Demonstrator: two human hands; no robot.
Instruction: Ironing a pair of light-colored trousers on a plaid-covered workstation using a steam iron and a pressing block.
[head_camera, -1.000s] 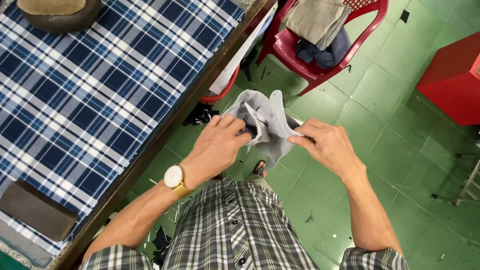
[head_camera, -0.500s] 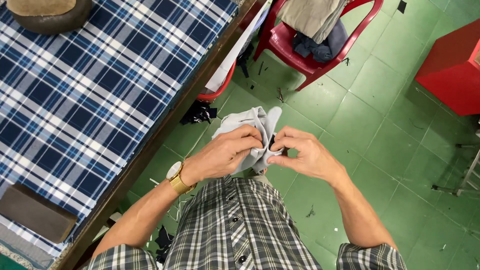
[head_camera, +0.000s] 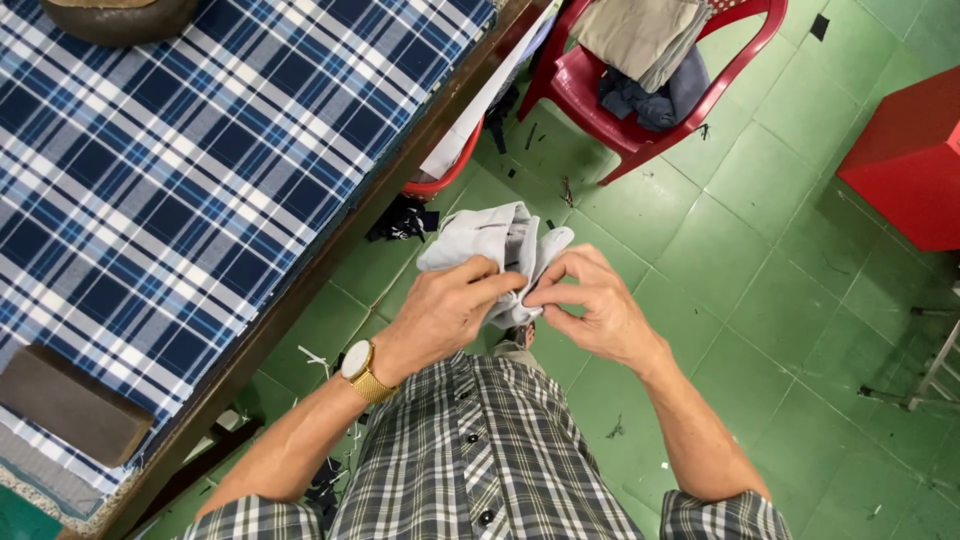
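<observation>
Spreading across the counter (head_camera: 330, 235) at ten o'clock lies smooth blue-and-white plaid cloth (head_camera: 180, 170). At centre, the left hand (head_camera: 445, 310) and right hand (head_camera: 590, 305) both pinch a soft, crumpled grey fabric piece (head_camera: 490, 240), fingers (head_camera: 500, 285) curled tight on it above green floor tiles (head_camera: 760, 270). A red plastic chair (head_camera: 650, 90) stands at one o'clock.

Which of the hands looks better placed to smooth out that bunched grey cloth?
Probably the right hand. Its fingertips only pinch one edge of the grey cloth, so it looks easier to move. The left hand holds the bunched bulk from beneath, steadying it beside the checked table.
</observation>
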